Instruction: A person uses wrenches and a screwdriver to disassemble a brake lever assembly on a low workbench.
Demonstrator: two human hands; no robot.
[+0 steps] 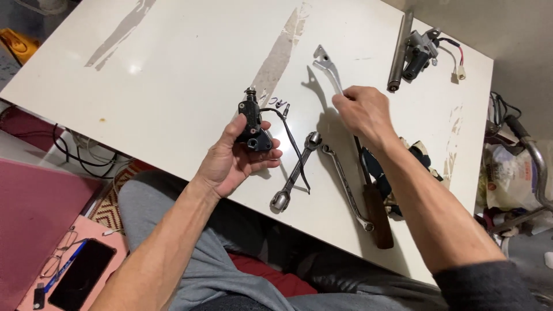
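My left hand (233,161) grips a black brake cylinder (252,124) above the white counter (173,75); my right hand (363,112) pinches a silver lever (327,68), beside two wrenches (296,173).

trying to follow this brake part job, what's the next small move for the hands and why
Probably lift the silver lever off the white table and carry it toward the black cylinder body. The right hand already pinches the lever's near end, while the left hand holds the body raised, and the two parts are apart.
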